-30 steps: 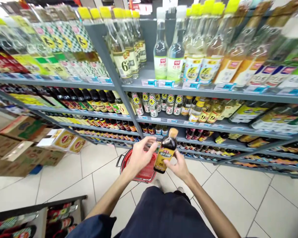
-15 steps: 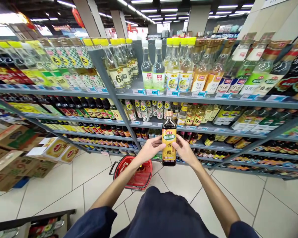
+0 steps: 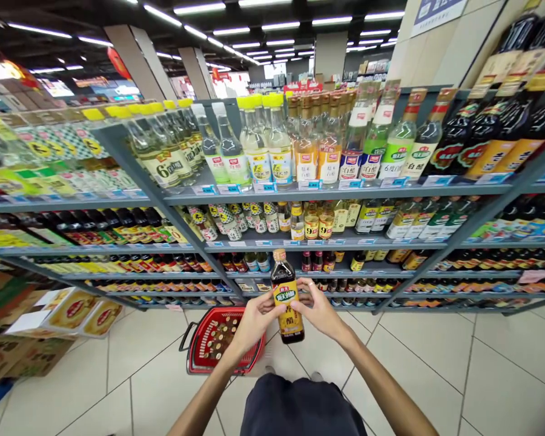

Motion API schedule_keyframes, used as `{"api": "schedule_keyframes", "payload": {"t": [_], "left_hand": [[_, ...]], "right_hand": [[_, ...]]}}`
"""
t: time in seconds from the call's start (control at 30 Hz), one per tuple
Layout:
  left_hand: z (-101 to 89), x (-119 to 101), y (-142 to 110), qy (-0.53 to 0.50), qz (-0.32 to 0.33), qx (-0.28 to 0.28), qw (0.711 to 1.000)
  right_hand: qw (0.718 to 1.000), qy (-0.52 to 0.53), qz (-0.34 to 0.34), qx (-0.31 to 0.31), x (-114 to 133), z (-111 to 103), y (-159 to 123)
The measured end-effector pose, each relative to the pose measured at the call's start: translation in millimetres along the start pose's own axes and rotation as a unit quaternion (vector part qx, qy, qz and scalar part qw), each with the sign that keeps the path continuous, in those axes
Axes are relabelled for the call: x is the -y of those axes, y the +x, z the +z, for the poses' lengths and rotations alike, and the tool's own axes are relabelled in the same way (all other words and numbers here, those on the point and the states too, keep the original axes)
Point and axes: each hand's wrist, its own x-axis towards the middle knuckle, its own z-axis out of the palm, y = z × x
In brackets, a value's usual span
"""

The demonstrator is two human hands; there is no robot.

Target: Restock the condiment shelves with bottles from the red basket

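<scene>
Between my two hands is a dark vinegar bottle [image 3: 287,297] with a yellow and green label facing me and a pale cap. Its top leans slightly left. My left hand [image 3: 258,318] grips its left side, thumb across the label. On the other side my right hand [image 3: 317,307] holds it the same way, with a ring on one finger. Below and left of my hands, a red shopping basket [image 3: 195,345] rests on the floor, with several bottles [image 3: 220,339] in it, their caps pointing up. My left forearm hides part of the basket.
Ahead stands a grey shelf unit [image 3: 290,195] lined with bottles on several levels. Clear vinegar bottles [image 3: 258,148] with yellow caps stand on its top shelf. Cardboard boxes [image 3: 72,312] are stacked at the left. The floor [image 3: 418,363] is pale tile.
My view has turned to the right and upward, so the shelves appear shifted left. The bottle sits lower in view and tilts more to the left. Bottles in the basket now show more clearly.
</scene>
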Motion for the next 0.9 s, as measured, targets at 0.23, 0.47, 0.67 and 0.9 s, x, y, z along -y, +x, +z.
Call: {"api": "schedule_keyframes", "payload": {"t": [0.23,0.47,0.67,0.9], "left_hand": [[18.4,12,8,-0.017,-0.007,0.02,1.0],[4.5,36,34,-0.018,-0.03,0.103,0.994],[30.2,63,54,-0.046,-0.057,0.156,0.985],[47.7,83,56,-0.054,-0.081,0.166,0.981]], "right_hand": [[0.999,0.018,0.033,-0.026,-8,-19,-15],[0.991,0.028,0.052,-0.122,-18,-3,-33],[0.973,0.014,0.088,-0.211,-17,-12,-59],[0.972,0.015,0.117,-0.205,-24,-29,-73]]}}
